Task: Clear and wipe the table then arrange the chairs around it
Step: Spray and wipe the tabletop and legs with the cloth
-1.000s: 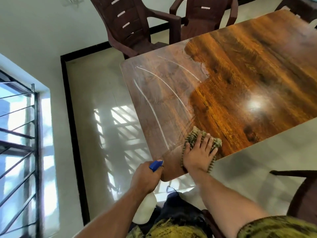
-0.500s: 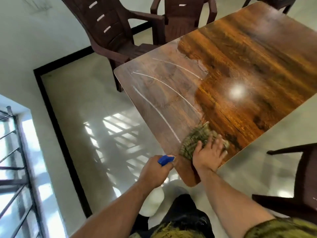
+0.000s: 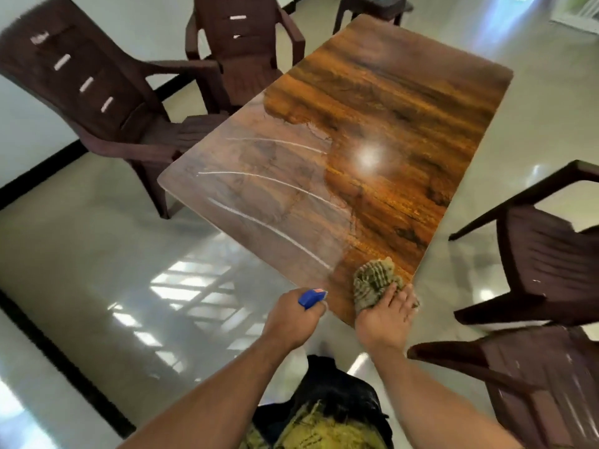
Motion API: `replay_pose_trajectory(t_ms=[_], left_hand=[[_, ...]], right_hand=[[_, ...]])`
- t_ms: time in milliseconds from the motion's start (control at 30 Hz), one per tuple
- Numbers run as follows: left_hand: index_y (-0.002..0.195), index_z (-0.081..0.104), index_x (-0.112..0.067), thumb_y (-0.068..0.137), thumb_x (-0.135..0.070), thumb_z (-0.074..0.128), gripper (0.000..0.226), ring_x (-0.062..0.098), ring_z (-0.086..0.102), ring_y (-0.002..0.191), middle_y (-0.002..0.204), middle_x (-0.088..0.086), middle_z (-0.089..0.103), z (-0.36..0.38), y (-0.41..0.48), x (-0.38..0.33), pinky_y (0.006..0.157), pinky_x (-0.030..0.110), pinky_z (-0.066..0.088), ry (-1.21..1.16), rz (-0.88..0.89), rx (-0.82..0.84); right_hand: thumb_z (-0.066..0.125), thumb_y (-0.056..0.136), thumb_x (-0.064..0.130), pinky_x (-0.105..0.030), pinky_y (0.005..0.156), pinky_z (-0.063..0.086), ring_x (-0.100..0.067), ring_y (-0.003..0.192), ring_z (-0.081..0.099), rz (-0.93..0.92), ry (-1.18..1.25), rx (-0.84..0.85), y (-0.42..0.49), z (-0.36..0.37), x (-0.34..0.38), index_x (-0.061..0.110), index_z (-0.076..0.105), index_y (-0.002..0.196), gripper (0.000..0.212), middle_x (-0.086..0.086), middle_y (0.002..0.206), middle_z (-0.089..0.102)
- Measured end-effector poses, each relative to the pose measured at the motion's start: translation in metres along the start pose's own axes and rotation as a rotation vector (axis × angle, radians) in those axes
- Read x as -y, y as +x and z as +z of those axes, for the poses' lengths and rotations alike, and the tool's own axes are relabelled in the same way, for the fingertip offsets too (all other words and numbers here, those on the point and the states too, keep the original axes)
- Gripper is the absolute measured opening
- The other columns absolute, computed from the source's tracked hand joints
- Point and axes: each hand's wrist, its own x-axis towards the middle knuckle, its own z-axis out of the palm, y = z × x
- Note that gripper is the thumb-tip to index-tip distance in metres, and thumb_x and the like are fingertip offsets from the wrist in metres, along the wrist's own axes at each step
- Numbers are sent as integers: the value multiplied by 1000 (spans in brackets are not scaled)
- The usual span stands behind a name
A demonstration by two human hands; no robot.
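- The right grip lies flat on a crumpled green cloth, fingers stretched over it and pressing it down rather than closing round it.
- The cloth sits on the near corner of the counter, just inside the edge closest to the person.
- The left grip is closed round a spray bottle. Only the blue nozzle shows above the knuckles, and it hangs off the counter, just beside that same corner.
- The counter's long axis runs away from the person, up and to the right, so nearly all of its top lies ahead of the cloth.
- A paler, hazy patch with three curved white streaks spreads ahead and to the left of the cloth, and the glossy orange-brown part lies straight ahead and to the right.
- The right grip is the nearer one and already holds the cloth down, so the next wipe is probably its job: a push forward and leftward across the streaks.
- Nothing else rests on the visible top, so the clearing seems done and the wiping is under way.
- Two brown chairs stand near the far left side and two more on the right, pulled back from the counter, not yet arranged.
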Motion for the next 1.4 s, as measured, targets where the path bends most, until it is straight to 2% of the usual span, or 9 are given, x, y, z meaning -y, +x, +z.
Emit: replay_pose_trajectory(t_ms=[67, 167, 333, 567, 733, 867, 1100, 1300, 1400], left_hand=[[73, 65, -44, 66, -58, 58, 16, 27, 68, 71, 65, -5, 64, -2, 7, -2, 69, 51, 59, 52, 36, 34], [68, 64, -39, 66, -58, 57, 20, 22, 62, 61, 61, -4, 63, -1, 23, -6, 66, 47, 59, 100, 73, 74], [67, 60, -21, 69, -53, 52, 33, 24, 61, 65, 66, 0, 65, -8, 63, -26, 67, 40, 53, 209, 82, 106], [79, 59, -27, 82, -54, 60, 27, 20, 63, 78, 79, -3, 65, -26, 128, -50, 78, 36, 54, 378, 35, 311], [84, 60, -24, 81, -38, 70, 18, 20, 55, 68, 75, 0, 60, -50, 180, -96, 70, 35, 47, 155, 4, 122], [77, 58, -23, 79, -36, 68, 17, 17, 54, 63, 65, -6, 56, -43, 164, -83, 66, 33, 44, 312, -23, 278], [62, 51, -18, 92, -35, 66, 38, 16, 45, 50, 53, -4, 48, -30, 185, -101, 54, 30, 36, 282, -40, 208], [82, 61, -22, 86, -40, 65, 18, 21, 60, 68, 72, -3, 61, -32, 201, -105, 67, 35, 50, 303, -50, 246], [83, 65, -19, 84, -46, 67, 27, 22, 60, 67, 71, -1, 63, -37, 214, -104, 74, 41, 55, 278, -70, 244]], right_hand=[[37, 95, 42, -54, 122, 2, -47, 151, -1, 7, 50, 41, -25, 15, 28, -4, 10, 156, 81, -32, 161, 5], [42, 86, 48, -53, 119, 5, -50, 145, 22, -251, -38, 51, -40, 31, 46, -9, 41, 145, 82, -37, 152, 31], [11, 97, 57, -41, 122, -15, -33, 152, -15, -388, -31, -35, 21, 1, 55, 7, 3, 158, 80, -18, 165, -12], [20, 103, 54, -48, 125, -2, -32, 153, -11, -38, 85, -43, 145, -54, 35, 7, 3, 159, 75, -18, 166, -11], [27, 104, 49, -49, 124, -3, -35, 153, -11, 78, 142, -74, 167, -57, 57, 3, 4, 159, 75, -21, 165, -8], [30, 104, 47, -50, 124, -3, -36, 153, -10, 99, 152, -73, 165, -56, 59, 3, 5, 159, 75, -22, 165, -6], [27, 104, 50, -49, 124, -3, -34, 152, -13, 138, 132, -55, 168, -55, 63, 5, 2, 159, 76, -20, 165, -10], [31, 103, 48, -50, 124, -3, -36, 153, -10, 128, 154, -92, 187, -62, 67, 4, 6, 158, 75, -22, 165, -5], [30, 103, 47, -50, 124, -3, -37, 153, -9, 225, 216, -108, 208, -70, 88, 2, 7, 158, 75, -23, 165, -4]])
